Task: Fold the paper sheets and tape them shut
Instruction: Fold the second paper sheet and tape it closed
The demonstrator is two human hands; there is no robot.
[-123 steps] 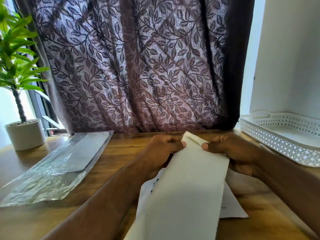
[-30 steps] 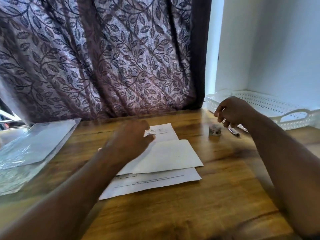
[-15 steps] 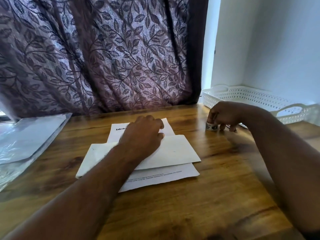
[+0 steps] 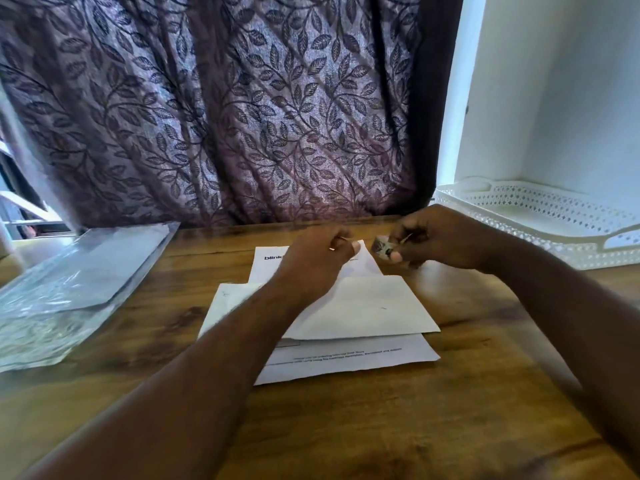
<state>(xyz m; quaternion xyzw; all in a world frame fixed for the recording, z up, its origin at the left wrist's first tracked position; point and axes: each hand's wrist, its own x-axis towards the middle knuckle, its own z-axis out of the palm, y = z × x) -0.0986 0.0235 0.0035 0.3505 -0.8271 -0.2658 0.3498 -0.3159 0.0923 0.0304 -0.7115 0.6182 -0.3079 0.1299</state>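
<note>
Tape roll: we are pinching it in the curled fingers of our right hand, above the printed sheet's far end.
Left hand: we are pinching thumb to forefinger on a thin tape end, just beside the roll.
Folded sheet: it is lying under our left forearm, on top of the printed sheet.
Table: it is carrying a plastic sleeve left, a white tray right.
</note>
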